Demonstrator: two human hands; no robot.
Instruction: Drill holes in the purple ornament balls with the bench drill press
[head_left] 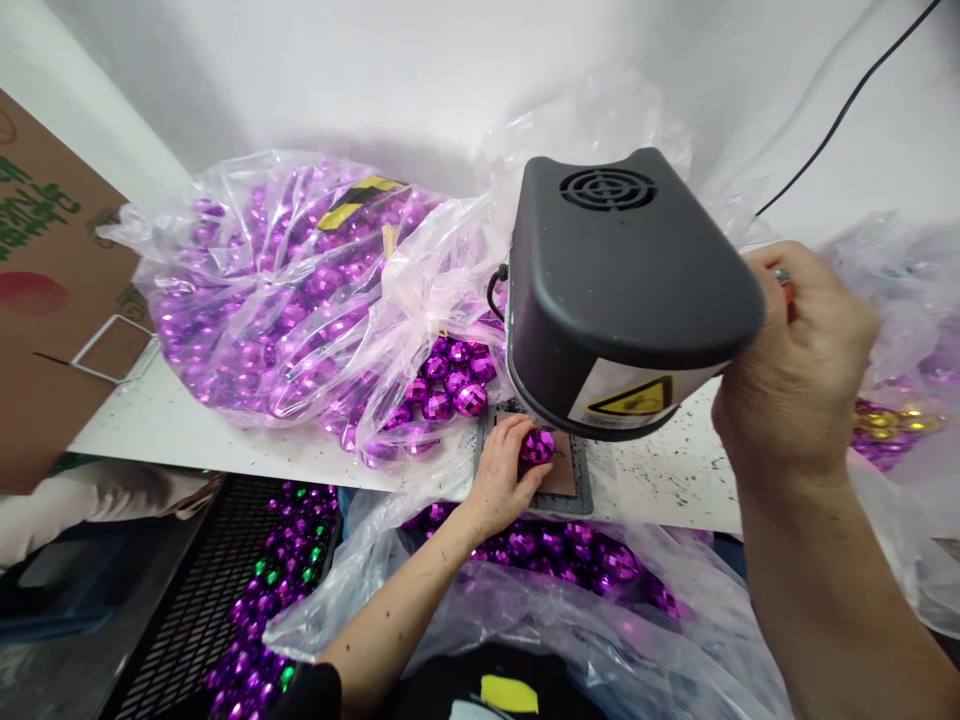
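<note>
In my right hand [806, 350] I have the black device [630, 260], fingers wrapped round its handle end at the right, where a bit of orange shows. It is over the desk [667, 485], its vented top facing up towards me and a yellow warning label [634, 395] on its near side.

My left hand [502, 470] has a purple ball [538, 446] between thumb and fingers, just below the device in my view. The ball is over a brown plate [561, 480] on a grey mat [581, 497]. Dark specks litter the desk to the right of it.

Loose balls [454, 378] lie just behind that hand, near a large clear bag [247, 300] full of purple ones. At the desk's near edge, an open plastic bag [480, 600] holds more. Low on the left I see a black crate [176, 580] beside purple and green balls [274, 590], and above it a cardboard box [67, 290]. A dark cable [847, 110] crosses the wall at upper right.
</note>
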